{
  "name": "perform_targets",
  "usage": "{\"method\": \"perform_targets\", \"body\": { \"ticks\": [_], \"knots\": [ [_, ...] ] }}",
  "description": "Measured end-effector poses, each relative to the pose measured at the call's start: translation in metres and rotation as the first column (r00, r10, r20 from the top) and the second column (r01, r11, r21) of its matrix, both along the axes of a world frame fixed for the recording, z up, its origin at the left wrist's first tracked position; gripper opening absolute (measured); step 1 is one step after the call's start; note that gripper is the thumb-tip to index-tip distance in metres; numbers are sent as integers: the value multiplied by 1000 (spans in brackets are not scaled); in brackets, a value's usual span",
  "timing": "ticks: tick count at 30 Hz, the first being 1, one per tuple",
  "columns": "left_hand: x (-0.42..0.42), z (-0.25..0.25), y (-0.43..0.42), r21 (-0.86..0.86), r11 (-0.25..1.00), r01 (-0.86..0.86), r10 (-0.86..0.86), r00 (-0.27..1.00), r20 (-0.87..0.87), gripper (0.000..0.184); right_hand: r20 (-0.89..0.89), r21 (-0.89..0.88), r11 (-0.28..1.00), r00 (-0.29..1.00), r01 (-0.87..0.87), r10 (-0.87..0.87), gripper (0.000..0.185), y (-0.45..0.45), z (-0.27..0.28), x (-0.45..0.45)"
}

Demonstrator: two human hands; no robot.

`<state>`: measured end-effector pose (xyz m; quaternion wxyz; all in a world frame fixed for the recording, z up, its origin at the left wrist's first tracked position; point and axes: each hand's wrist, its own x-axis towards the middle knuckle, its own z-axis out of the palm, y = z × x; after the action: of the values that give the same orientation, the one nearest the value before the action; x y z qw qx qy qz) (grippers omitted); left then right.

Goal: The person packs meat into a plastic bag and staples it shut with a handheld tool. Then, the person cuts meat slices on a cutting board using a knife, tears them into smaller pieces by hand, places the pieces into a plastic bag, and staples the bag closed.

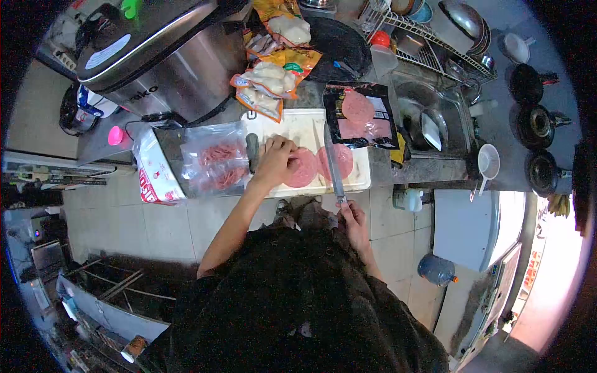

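On a white cutting board (357, 180) lie round pink ham slices. My left hand (273, 163) rests on the board with bent fingers, holding the left edge of one ham slice (302, 168). My right hand (354, 219) is closed around the handle of a long knife (334, 165). Its blade points away from me and lies across another ham slice (344, 160), just right of the first. Beyond it, an opened black packet (392, 138) holds more round slices. Left of the board is a clear plastic bag (198, 144) with cut pink meat strips inside.
A large steel appliance (180, 78) stands at the back left. Orange-and-clear food packs (264, 102) and a round black tray (342, 46) are behind the board. To the right are a sink (407, 93), dish rack (432, 40) and hanging pans (536, 124).
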<state>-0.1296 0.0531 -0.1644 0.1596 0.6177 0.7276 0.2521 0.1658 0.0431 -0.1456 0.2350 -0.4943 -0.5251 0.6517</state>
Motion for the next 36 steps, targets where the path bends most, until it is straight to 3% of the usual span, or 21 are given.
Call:
{"method": "perform_targets", "body": {
  "ticks": [3,6,7,10,13,16,17,20,22,23,26,30,32,33,36],
  "knots": [
    [-4,2,3,55,998,9,-13,998,64,29,33,-122,992,999,25,-21,33,10,3,5],
    [-3,7,-4,30,993,-118,88,871,484,25,11,-64,998,1000,-13,14,31,22,-10,7],
    [-2,-3,-6,92,975,-203,128,849,513,22,-1,-15,999,1000,-30,30,29,25,-12,6],
    [-4,-5,-23,-15,924,-382,358,849,390,22,20,30,998,998,-52,51,25,34,7,-4],
    [2,-1,-35,-42,908,-417,409,860,306,28,27,70,994,997,-80,78,26,41,-6,-4],
    [6,8,-40,-30,918,-395,392,896,209,36,79,-135,988,993,-72,83,31,44,-11,-6],
    [7,11,-40,-59,916,-396,401,903,155,36,74,-41,991,988,-130,133,31,46,-9,-6],
    [8,3,-41,-59,900,-431,434,899,51,35,13,-75,989,991,-131,132,32,39,-38,-2],
    [15,12,-45,-5,907,-420,420,907,32,34,44,-72,986,987,-149,153,32,35,-28,-4],
    [17,14,-46,58,921,-384,388,916,-104,38,59,-69,986,986,-154,158,31,32,-21,-6],
    [21,25,-43,174,964,-203,239,944,-228,45,54,-82,991,992,-107,111,32,17,-9,-16],
    [8,14,-47,90,994,54,-35,978,-204,37,85,-56,998,996,36,-31,31,-17,-14,-27],
    [-1,16,-47,123,985,122,-94,972,-216,28,145,-117,989,987,88,-70,30,-33,-12,-35],
    [-6,16,-48,111,983,148,-121,967,-224,27,90,-85,982,982,171,-164,30,-43,-13,-46],
    [-17,16,-49,111,972,207,-176,955,-240,25,190,-14,994,976,112,-107,33,-60,-21,-59]
  ]
}}
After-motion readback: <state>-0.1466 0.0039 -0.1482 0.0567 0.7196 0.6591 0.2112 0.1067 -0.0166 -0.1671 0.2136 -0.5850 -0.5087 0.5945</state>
